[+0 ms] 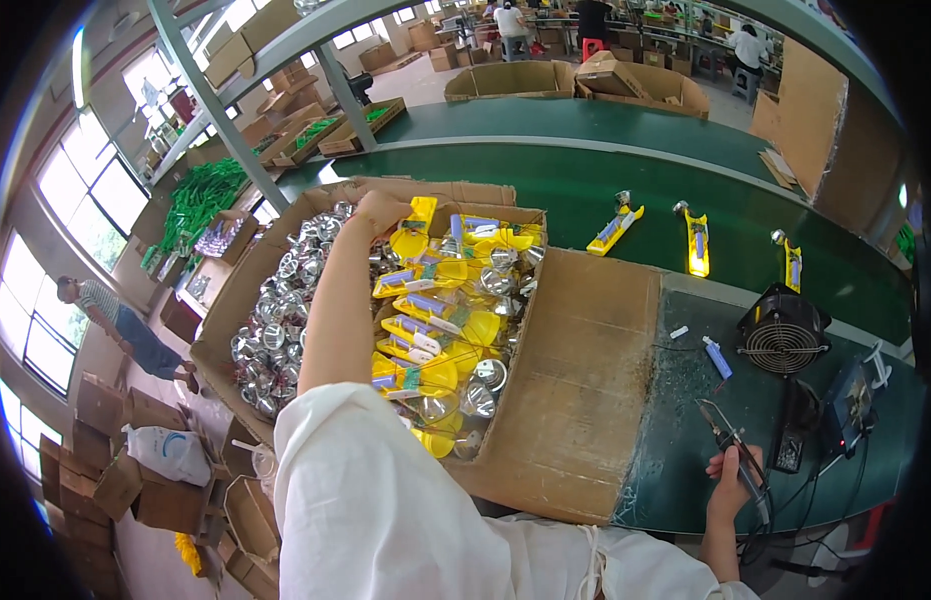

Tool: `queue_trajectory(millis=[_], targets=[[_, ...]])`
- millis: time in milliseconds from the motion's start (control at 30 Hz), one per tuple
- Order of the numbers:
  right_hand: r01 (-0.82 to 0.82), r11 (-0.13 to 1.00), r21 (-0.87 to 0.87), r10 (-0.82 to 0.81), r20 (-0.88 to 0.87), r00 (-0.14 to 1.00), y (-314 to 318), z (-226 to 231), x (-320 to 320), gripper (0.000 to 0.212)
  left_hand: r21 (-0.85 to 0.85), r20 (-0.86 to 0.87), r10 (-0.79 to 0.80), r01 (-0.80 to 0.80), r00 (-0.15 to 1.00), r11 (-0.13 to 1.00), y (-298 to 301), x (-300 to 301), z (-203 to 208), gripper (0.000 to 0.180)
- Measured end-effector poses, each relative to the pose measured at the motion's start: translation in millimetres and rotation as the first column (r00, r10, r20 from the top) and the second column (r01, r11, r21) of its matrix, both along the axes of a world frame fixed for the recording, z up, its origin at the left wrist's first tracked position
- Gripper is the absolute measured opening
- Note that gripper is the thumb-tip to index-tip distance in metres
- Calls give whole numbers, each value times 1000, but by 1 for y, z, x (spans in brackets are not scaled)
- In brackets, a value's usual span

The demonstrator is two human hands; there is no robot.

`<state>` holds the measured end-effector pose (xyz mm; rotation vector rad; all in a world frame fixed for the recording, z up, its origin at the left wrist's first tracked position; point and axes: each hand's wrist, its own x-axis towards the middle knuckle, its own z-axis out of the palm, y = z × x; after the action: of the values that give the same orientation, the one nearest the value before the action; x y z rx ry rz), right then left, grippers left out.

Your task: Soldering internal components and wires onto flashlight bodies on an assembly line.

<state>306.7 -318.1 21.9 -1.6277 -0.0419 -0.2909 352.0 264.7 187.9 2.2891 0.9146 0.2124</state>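
My left arm stretches over a cardboard box [560, 330] to its far side. There my left hand [382, 212] is closed on the edge of a yellow plastic flashlight housing [413, 232]. Under and nearer than it lie several more yellow housings with purple batteries [422, 304], wires and silver reflectors. Loose silver reflector cups [275, 335] fill the left part of the box. My right hand [731, 482] is wrapped around a soldering iron [742, 465] low at the right, its tip pointing up and left above the green bench.
Three yellow flashlight housings [697, 245] lie spaced along the green belt [565, 185] beyond. On the bench are a loose purple battery [717, 357], a black fan [782, 335], a soldering stand [791, 440] and a blue powered unit [847, 408] with cables. A person [125, 325] stands far left.
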Motion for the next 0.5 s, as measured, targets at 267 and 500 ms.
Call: queue_trajectory(millis=[267,500], targets=[[-80,994,75,80,2,997,-4,3,0,16,-529,549,-44,388,835,755,-75,-96,11,62],[-43,993,109,43,2,999,-17,-1,-12,15,-612,581,-184,574,793,544,-206,-109,-6,88]])
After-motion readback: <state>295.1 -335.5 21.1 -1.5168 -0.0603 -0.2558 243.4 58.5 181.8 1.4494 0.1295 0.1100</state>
